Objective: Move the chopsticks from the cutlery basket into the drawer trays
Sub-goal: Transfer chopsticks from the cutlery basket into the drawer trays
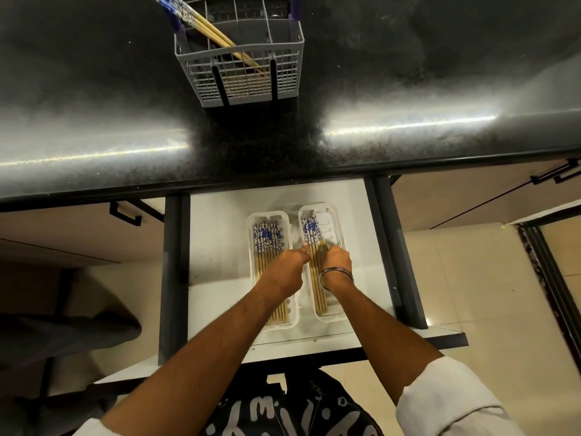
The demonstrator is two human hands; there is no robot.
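Observation:
A grey cutlery basket [251, 58] stands on the dark counter and holds a few chopsticks [201, 25] with blue-and-white tops, leaning to the left. Below, an open white drawer [220, 247] holds two clear trays. The left tray [251, 234] is full of several chopsticks [267, 240]. The right tray [338, 228] holds several chopsticks [312, 234] along its left side. My left hand [287, 267] lies over the left tray with its thumb at the right tray's chopsticks. My right hand [336, 259], with a bangle on the wrist, grips those chopsticks near their middle.
The black counter edge [283, 171] overhangs the back of the drawer. Dark drawer rails [174, 272] run along both sides. Cabinet fronts with black handles [125, 214] flank the drawer. A tiled floor lies to the right.

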